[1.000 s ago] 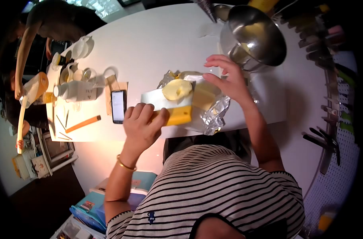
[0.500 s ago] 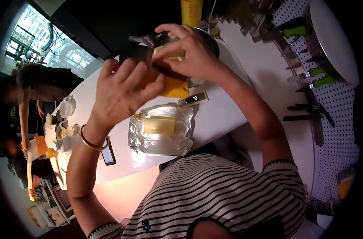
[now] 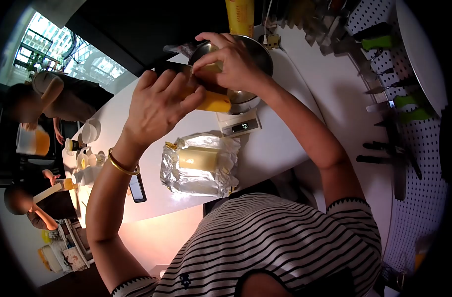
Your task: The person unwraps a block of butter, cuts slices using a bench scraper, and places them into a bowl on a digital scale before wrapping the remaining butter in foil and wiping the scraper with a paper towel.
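Observation:
My left hand [image 3: 159, 106] is closed around a yellow-handled knife [image 3: 216, 102], its dark, wide blade partly hidden behind my knuckles. My right hand [image 3: 231, 62] is over a metal bowl [image 3: 260, 54], fingers spread and curved. Its fingertips are at the blade's edge, and a pale yellowish patch shows between them, too dim to name. Beneath the bowl, a kitchen scale [image 3: 240, 127] reads about 72. Nearer to me, a block of butter [image 3: 198, 158] lies on its opened foil wrapper [image 3: 196, 185].
A phone [image 3: 136, 188] lies left of the foil. White cups and jugs [image 3: 87, 163] line the table's left side, where two people handle containers. Behind the bowl stands a yellow package [image 3: 240, 17]. Knives [image 3: 384, 146] hang along the right side.
The bright yellow piece at my right fingers no longer shows there. My left hand and the knife have shifted slightly. At left, a person has raised the orange-filled jug.

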The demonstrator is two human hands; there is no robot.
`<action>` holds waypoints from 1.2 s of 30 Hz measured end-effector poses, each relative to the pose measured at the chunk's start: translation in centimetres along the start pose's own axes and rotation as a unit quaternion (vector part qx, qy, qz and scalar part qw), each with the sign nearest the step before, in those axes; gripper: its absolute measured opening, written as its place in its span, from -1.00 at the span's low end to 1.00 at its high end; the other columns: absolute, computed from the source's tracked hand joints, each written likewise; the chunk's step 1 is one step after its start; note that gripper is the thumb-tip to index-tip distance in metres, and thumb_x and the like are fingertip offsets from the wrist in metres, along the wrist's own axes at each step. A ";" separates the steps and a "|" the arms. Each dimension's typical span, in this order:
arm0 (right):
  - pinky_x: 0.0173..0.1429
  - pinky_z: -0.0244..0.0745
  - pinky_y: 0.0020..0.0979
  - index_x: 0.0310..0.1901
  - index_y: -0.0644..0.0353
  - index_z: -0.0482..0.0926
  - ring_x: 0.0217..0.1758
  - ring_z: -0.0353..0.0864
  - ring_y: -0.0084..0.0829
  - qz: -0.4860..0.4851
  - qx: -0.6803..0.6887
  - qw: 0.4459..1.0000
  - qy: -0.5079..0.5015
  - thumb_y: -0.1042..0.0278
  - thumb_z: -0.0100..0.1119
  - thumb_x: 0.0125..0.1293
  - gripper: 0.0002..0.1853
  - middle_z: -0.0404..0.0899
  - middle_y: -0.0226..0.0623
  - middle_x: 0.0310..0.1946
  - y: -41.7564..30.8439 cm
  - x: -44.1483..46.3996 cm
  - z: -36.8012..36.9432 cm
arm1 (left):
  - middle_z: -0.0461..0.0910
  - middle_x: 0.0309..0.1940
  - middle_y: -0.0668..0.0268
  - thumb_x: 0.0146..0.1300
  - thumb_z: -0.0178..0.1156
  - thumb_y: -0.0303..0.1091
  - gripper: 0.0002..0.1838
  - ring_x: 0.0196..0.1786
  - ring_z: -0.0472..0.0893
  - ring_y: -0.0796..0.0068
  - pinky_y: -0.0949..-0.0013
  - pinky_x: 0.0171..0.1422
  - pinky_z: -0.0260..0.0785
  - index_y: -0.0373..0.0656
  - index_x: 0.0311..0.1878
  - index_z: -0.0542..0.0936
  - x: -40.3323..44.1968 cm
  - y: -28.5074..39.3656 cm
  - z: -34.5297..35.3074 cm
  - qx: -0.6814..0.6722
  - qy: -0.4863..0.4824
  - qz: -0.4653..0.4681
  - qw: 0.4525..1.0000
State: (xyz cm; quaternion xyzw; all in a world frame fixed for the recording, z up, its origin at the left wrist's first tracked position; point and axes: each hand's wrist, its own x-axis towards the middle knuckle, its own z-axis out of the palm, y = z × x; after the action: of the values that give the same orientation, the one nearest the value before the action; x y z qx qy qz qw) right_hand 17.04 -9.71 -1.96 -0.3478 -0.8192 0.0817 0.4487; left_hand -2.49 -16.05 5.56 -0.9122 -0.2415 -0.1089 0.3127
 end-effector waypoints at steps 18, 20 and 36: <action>0.32 0.21 -0.28 -0.20 -0.07 0.70 0.25 0.33 -0.27 0.124 0.026 0.981 -0.149 0.19 0.34 0.00 -0.74 0.39 -0.28 0.17 5.4 0.4 -1.1 | 0.41 -0.28 0.34 0.00 0.10 -0.42 -0.62 -0.21 0.43 0.40 0.33 -0.20 0.15 0.15 -0.06 0.49 0.2 -1.0 2.7 -0.032 -0.050 -0.018 0.998; 0.32 0.22 -0.27 -0.25 -0.09 0.72 0.25 0.31 -0.28 0.073 0.011 0.986 -0.152 0.30 0.34 -0.02 -0.77 0.38 -0.33 0.17 5.0 -0.1 -0.1 | 0.41 -0.30 0.34 0.00 0.10 -0.43 -0.62 -0.22 0.43 0.40 0.33 -0.20 0.15 0.14 -0.06 0.50 0.2 -1.1 3.1 -0.038 -0.048 -0.020 0.998; 0.18 0.35 -0.35 -0.20 0.04 0.66 0.12 0.47 -0.23 0.118 0.054 0.991 -0.032 0.27 0.33 0.04 -0.75 0.50 -0.21 0.04 6.4 -2.7 -3.2 | 0.49 -0.33 0.22 -0.17 0.18 -0.66 -0.66 -0.22 0.51 0.14 0.26 -0.14 0.34 -0.20 -0.22 0.53 -4.4 1.0 -0.4 -0.170 0.085 -0.263 0.946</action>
State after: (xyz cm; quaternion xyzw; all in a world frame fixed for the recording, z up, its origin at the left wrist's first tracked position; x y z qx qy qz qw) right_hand 23.75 -7.21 -4.74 -0.4141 -0.7809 0.1897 0.4274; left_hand -5.76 -18.61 3.78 -0.8433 -0.4228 -0.3038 0.1330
